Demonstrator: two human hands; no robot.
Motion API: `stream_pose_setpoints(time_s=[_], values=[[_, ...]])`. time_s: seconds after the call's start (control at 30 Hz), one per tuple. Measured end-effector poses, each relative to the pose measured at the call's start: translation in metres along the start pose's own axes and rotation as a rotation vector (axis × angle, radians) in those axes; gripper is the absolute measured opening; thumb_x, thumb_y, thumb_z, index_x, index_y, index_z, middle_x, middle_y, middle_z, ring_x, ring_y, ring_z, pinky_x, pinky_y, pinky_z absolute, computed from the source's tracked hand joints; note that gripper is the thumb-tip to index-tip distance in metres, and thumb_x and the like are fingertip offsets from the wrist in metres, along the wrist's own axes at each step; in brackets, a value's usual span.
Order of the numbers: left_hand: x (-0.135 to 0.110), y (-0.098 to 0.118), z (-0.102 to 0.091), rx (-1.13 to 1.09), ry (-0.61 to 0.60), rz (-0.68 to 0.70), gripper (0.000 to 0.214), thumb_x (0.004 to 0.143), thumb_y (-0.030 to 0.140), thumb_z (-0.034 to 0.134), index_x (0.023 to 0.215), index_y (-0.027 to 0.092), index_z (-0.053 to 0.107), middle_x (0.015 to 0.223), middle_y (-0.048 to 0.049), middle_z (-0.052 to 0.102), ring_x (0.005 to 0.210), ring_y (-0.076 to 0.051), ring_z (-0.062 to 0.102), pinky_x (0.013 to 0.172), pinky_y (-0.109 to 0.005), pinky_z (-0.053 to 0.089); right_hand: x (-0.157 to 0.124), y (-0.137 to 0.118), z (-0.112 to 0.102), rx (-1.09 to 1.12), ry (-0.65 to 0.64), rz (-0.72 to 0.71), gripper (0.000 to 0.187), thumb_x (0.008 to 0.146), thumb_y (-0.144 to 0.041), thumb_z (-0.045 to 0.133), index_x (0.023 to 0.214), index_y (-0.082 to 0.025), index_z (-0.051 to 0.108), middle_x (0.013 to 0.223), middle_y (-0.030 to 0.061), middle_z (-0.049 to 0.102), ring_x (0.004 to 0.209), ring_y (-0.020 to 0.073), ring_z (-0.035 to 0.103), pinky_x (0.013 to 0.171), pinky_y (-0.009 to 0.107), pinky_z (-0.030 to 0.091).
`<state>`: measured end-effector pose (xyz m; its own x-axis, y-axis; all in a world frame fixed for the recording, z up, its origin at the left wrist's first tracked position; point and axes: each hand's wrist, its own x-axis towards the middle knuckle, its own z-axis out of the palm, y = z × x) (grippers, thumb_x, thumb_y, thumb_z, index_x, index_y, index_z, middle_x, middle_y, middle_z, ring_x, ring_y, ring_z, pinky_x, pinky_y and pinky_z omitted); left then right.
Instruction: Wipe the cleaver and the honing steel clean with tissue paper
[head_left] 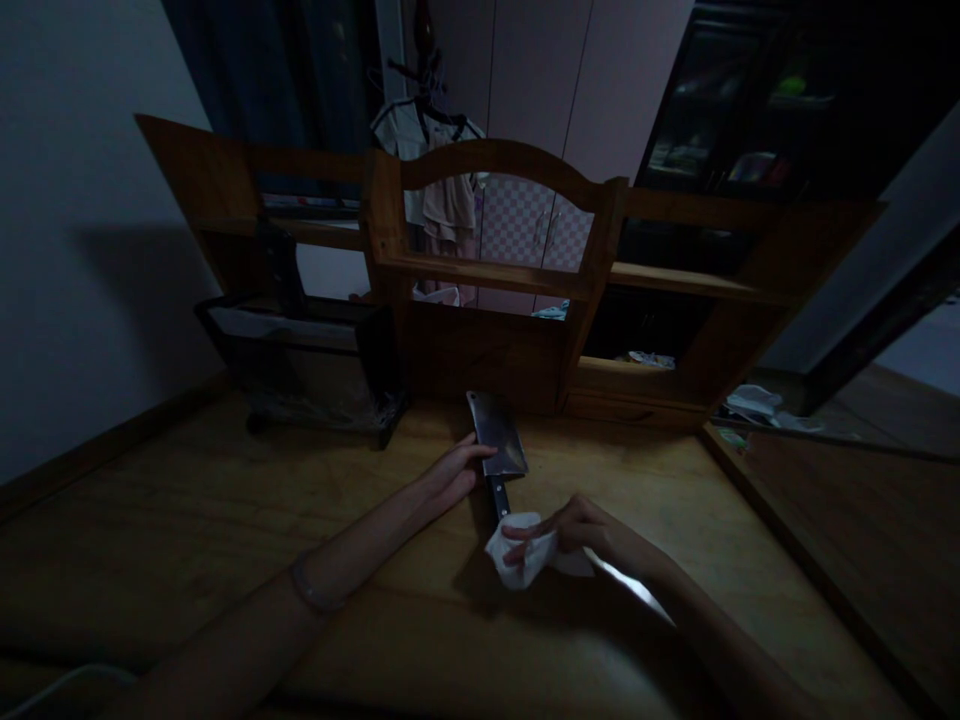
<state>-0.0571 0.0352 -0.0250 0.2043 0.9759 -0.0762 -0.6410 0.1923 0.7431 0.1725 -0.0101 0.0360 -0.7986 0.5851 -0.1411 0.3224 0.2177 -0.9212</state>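
Observation:
A cleaver [499, 430] with a broad metal blade and a black riveted handle is in the middle of the view, over the wooden tabletop [360, 560]. My left hand [454, 475] grips it at the lower blade, with fingertips resting on the near face; the rest of that grip is hidden behind it. In my right hand [577, 522] is a crumpled white tissue [516, 572], pressed around the butt of the handle. That end of the handle is covered by the tissue and fingers.
A black-framed knife rack [300, 385] with a dark-handled item in it stands at the back left. Behind the cleaver rises a wooden shelf unit [487, 272]. White plastic wrapping [754, 400] lies at the right, beyond the table's raised edge. A pale cable [75, 675] crosses the lower left.

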Motion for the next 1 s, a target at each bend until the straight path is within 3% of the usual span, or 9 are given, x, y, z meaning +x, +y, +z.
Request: stream_pose_setpoints(time_s=[0.1, 0.2, 0.3, 0.4, 0.5, 0.6, 0.8, 1.0], values=[[0.0, 0.001, 0.0, -0.012, 0.009, -0.004, 0.033, 0.069, 0.001, 0.061, 0.099, 0.015, 0.059, 0.096, -0.0078, 0.067, 0.085, -0.019, 0.065, 0.088, -0.041, 0.049, -0.002, 0.008, -0.004, 0.056, 0.094, 0.036, 0.028, 0.073, -0.021, 0.048, 0.06, -0.011, 0.07, 0.059, 0.0024, 0.065, 0.059, 0.0159, 0.058, 0.06, 0.026, 0.046], [-0.002, 0.002, 0.003, -0.012, 0.007, -0.016, 0.031, 0.069, 0.002, 0.061, 0.097, 0.015, 0.058, 0.096, -0.0075, 0.067, 0.086, -0.02, 0.064, 0.087, -0.042, 0.05, -0.004, 0.01, -0.01, 0.082, 0.167, 0.031, 0.03, 0.076, -0.026, 0.049, 0.057, -0.011, 0.067, 0.055, 0.0023, 0.062, 0.053, 0.0161, 0.056, 0.054, 0.026, 0.044], [-0.003, 0.003, 0.005, -0.001, 0.006, -0.033, 0.032, 0.07, 0.003, 0.06, 0.099, 0.016, 0.058, 0.095, -0.0081, 0.067, 0.083, -0.02, 0.065, 0.083, -0.041, 0.051, -0.002, 0.005, -0.011, 0.101, 0.307, -0.065, 0.036, 0.084, -0.03, 0.042, 0.076, -0.012, 0.073, 0.076, 0.0069, 0.07, 0.074, 0.0228, 0.064, 0.071, 0.033, 0.049], [-0.002, 0.003, 0.004, 0.043, 0.016, -0.035, 0.031, 0.07, 0.005, 0.061, 0.099, 0.015, 0.058, 0.096, -0.0098, 0.067, 0.083, -0.021, 0.065, 0.078, -0.036, 0.052, 0.003, -0.002, -0.005, 0.028, 0.403, -0.222, 0.035, 0.088, -0.03, 0.042, 0.105, -0.018, 0.07, 0.109, 0.0081, 0.068, 0.108, 0.0271, 0.058, 0.098, 0.042, 0.038], [0.0, 0.002, 0.0, 0.097, 0.043, -0.051, 0.032, 0.07, 0.006, 0.061, 0.101, 0.015, 0.059, 0.094, -0.0096, 0.067, 0.08, -0.02, 0.065, 0.069, -0.03, 0.053, 0.009, -0.006, 0.007, -0.112, 0.29, -0.295, 0.036, 0.091, -0.031, 0.043, 0.123, -0.026, 0.059, 0.133, 0.0051, 0.054, 0.128, 0.0253, 0.041, 0.109, 0.046, 0.023], [-0.001, 0.002, -0.001, 0.098, 0.057, -0.085, 0.034, 0.071, 0.008, 0.062, 0.103, 0.016, 0.057, 0.09, -0.0081, 0.068, 0.074, -0.02, 0.066, 0.067, -0.031, 0.052, 0.012, -0.008, 0.015, -0.115, 0.157, -0.33, 0.036, 0.093, -0.029, 0.04, 0.125, -0.028, 0.056, 0.141, 0.0015, 0.044, 0.134, 0.0228, 0.033, 0.112, 0.044, 0.017], [-0.006, 0.005, 0.008, -0.01, 0.023, -0.041, 0.039, 0.069, 0.002, 0.06, 0.106, 0.015, 0.056, 0.094, -0.0082, 0.067, 0.083, -0.02, 0.065, 0.081, -0.034, 0.05, 0.007, -0.007, 0.009, 0.077, 0.021, -0.221, 0.037, 0.083, -0.02, 0.042, 0.108, -0.021, 0.069, 0.119, 0.003, 0.064, 0.126, 0.0266, 0.044, 0.107, 0.044, 0.028], [-0.009, 0.008, 0.013, -0.011, 0.018, -0.015, 0.041, 0.069, 0.001, 0.06, 0.108, 0.015, 0.057, 0.099, -0.0089, 0.067, 0.086, -0.02, 0.064, 0.084, -0.036, 0.05, 0.0, -0.013, 0.004, 0.177, -0.034, -0.164, 0.04, 0.075, -0.015, 0.04, 0.096, -0.014, 0.074, 0.104, 0.0065, 0.071, 0.115, 0.0269, 0.056, 0.097, 0.039, 0.04]])
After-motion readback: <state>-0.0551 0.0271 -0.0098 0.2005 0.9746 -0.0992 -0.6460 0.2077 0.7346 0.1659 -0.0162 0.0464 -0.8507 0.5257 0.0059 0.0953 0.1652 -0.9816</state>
